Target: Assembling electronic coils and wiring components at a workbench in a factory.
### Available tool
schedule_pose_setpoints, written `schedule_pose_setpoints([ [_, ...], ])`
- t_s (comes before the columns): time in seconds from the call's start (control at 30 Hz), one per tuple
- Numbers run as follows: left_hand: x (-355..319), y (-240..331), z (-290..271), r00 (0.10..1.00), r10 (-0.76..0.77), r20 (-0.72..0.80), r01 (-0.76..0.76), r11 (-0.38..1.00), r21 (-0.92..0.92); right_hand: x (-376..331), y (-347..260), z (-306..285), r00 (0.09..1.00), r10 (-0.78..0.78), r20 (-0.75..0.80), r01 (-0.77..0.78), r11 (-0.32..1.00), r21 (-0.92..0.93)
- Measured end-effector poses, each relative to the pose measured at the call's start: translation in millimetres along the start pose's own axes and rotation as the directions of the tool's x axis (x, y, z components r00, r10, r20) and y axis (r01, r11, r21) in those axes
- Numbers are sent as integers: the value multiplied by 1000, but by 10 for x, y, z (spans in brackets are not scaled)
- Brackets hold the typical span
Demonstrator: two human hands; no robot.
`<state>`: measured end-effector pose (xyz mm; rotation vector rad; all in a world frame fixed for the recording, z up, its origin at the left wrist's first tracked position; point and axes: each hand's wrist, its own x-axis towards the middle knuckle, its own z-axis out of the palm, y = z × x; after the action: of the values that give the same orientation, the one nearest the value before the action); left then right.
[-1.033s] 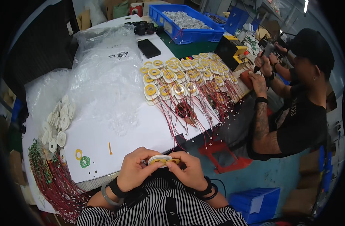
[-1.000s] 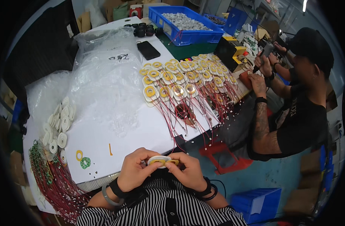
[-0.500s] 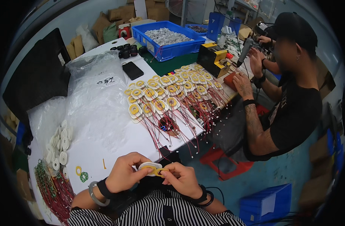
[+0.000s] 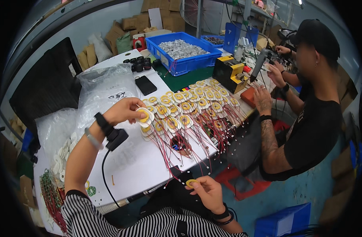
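My left hand (image 4: 127, 110) reaches over the white table and pinches a white oval disc (image 4: 149, 119) with a yellow ring on its face. That disc is held at the near left edge of the rows of similar white discs (image 4: 185, 121), which carry yellow rings and trailing red wires. Whether the held disc touches those beneath it I cannot tell. Lower down, in front of the table edge, my right hand (image 4: 209, 194) grips a loose yellow ring (image 4: 192, 183) between thumb and fingers.
Plain white discs (image 4: 62, 161) and green-and-red wire bundles (image 4: 50, 193) lie at the left. A plastic bag (image 4: 104, 85), black phone (image 4: 145, 85) and blue bin (image 4: 181, 63) stand farther back. A co-worker (image 4: 307, 114) sits at the right by a yellow-black device (image 4: 230, 74).
My hands have parted. The left has moved forward with the white disc to the rows; the right has moved slightly right and down, keeping a yellow ring.
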<state>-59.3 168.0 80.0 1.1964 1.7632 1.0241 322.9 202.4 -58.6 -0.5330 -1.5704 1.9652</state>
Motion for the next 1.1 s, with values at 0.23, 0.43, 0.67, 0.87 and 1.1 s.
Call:
schedule_pose_setpoints([
  [0.23,794,-624,-29,993,-34,109,20,991,131,50,-38,-61,994,-20,-105,15,999,-44],
  [0.43,764,-569,147,998,46,-35,-32,942,335,96,-51,-74,996,-77,-51,68,984,-164],
  [0.67,244,-411,-12,946,210,-246,-85,896,435,144,-15,8,999,-36,28,40,984,-173],
  [0.87,-1216,-9,-320,940,-6,-342,127,935,332,121,-55,77,988,93,126,-57,962,-269],
  [1.1,-3038,-412,-516,729,-241,-640,516,808,283,133,-49,347,987,92,133,-64,977,-204],
])
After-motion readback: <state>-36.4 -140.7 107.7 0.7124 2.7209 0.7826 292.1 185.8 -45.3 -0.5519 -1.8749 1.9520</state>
